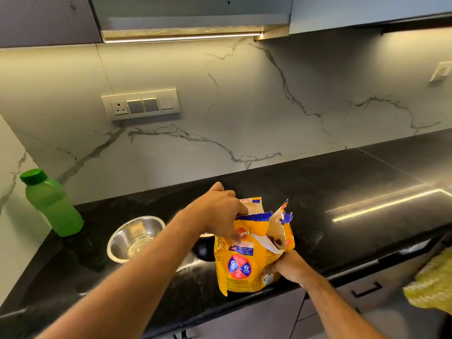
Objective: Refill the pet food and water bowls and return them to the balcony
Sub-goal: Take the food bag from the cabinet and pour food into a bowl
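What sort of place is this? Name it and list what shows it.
Most likely a home kitchen: a polished black stone countertop, a white marble-look backsplash with a switch-and-socket panel, and wall cabinets with strip lighting underneath.

A yellow food bag (247, 253) is standing upright on the black table (342, 192), its torn top gaping open. Left of it, a steel bowl (134, 238) is sitting empty.

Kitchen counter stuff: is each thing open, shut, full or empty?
Yellow pet food bag: upright, top torn open, held by both hands.
Round steel bowl: upright, empty.
Green plastic bottle: upright, cap on.
Left hand: gripping bag's top.
Right hand: gripping bag's side.
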